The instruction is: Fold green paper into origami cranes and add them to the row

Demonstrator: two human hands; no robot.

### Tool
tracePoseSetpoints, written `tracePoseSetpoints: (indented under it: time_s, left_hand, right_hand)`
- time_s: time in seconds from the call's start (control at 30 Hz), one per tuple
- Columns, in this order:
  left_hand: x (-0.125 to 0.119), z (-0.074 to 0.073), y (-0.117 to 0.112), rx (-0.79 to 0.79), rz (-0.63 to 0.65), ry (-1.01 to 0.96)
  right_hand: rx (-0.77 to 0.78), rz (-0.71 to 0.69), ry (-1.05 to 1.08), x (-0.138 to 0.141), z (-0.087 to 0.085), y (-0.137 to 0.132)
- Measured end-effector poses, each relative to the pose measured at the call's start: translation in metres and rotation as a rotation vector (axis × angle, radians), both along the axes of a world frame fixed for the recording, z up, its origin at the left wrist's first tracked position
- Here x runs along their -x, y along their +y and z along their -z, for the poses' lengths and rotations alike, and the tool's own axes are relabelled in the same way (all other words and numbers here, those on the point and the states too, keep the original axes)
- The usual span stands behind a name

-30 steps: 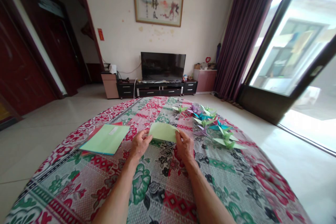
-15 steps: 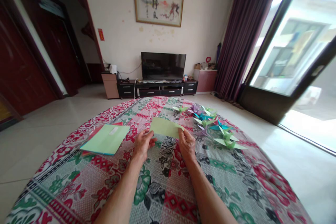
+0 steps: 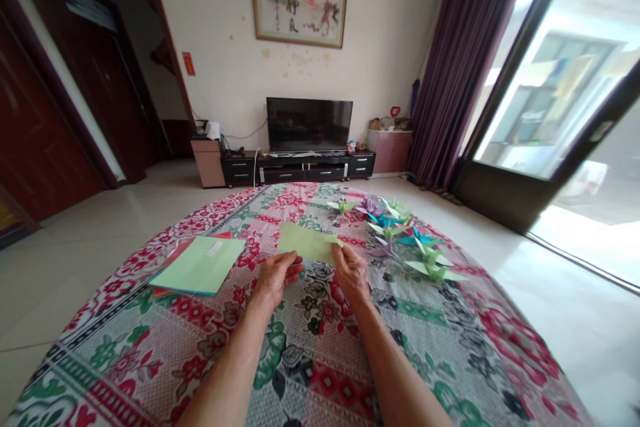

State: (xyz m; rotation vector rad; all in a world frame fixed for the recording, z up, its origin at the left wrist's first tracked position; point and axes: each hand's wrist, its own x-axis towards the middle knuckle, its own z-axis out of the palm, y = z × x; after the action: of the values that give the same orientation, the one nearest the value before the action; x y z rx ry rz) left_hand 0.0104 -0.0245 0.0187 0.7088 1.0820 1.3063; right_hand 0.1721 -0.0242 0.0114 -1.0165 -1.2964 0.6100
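A light green paper [image 3: 306, 241], a plain rectangle, is held by its right end just above the patterned cloth. My right hand [image 3: 352, 273] pinches that end between thumb and fingers. Close to the paper's lower left edge is my left hand [image 3: 278, 277], thumb and fingers apart and pointing right; whether the thumb touches the edge I cannot tell. Left of my hands lies a stack of coloured sheets [image 3: 195, 268], light green on top with a small white label. Several folded paper cranes [image 3: 434, 269] in green, blue and purple stand to the right.
The round table wears a red, green and grey floral tablecloth [image 3: 150, 347]. Beyond its far edge, a television [image 3: 310, 125] sits on a low black cabinet [image 3: 285, 173]. Purple curtains [image 3: 443, 80] and a glass door [image 3: 540, 93] are at the right.
The paper has shifted slightly left with my right hand. My left hand has slid right along its lower edge, and its grip on the left corner has loosened.
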Motion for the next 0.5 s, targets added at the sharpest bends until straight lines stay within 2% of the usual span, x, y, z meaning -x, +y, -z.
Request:
tracePoseSetpoints:
  time_s: [0.23,0.37,0.5]
  left_hand:
    - [-0.0018,0.0013,0.001,-0.008,0.014,-0.063]
    - [-0.0056,-0.0007,0.0011,-0.029,-0.031,-0.126]
    - [-0.0073,-0.0009,0.0023,-0.099,-0.088,-0.156]
  right_hand:
    - [0.038,-0.057,0.034,0.0018,0.002,0.0017]
    - [-0.005,-0.093,0.153,0.0046,0.0001,0.0017]
    - [-0.017,-0.066,0.271,0.005,0.0004,0.0027]
